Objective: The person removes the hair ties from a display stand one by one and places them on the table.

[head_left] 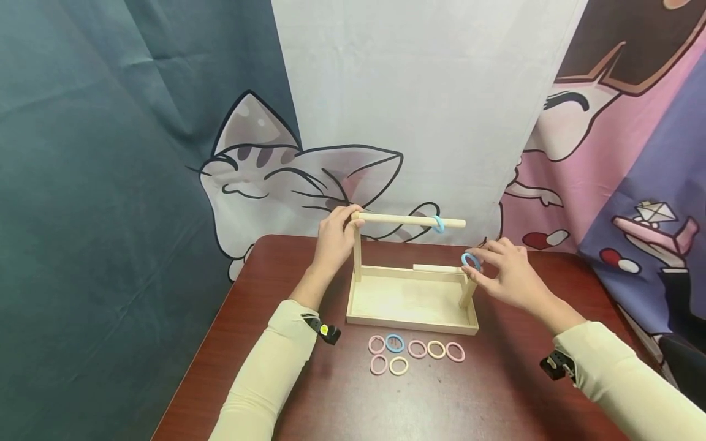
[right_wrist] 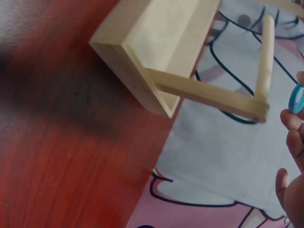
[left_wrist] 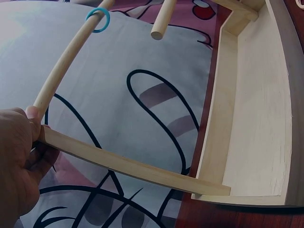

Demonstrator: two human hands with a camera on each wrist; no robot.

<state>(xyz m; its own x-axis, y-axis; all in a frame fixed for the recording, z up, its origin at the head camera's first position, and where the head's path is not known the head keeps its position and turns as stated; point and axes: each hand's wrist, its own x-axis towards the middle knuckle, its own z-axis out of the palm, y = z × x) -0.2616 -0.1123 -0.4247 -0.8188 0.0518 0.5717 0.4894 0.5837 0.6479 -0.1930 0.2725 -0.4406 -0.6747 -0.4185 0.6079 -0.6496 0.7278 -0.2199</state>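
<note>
My left hand (head_left: pixel 334 240) grips the top corner of the wooden stand, where the tall post (head_left: pixel 357 254) meets the long upper dowel (head_left: pixel 394 218). One light blue ring (left_wrist: pixel 109 20) hangs on that dowel towards its free end. In my right hand (head_left: pixel 510 274), thumb and fingers pinch another blue ring (right_wrist: pixel 293 100). That ring is beside the top of the shorter post (right_wrist: pixel 204 95), apart from the lower dowel (right_wrist: pixel 265 61). Both posts rise from the shallow wooden tray (head_left: pixel 410 325) at the base.
In front of the tray, several loose rings lie on the red-brown table (head_left: pixel 342 404): pink, cream, and one blue ring (head_left: pixel 394 352). A printed cloth (head_left: pixel 452 110) with cartoon figures hangs behind the table.
</note>
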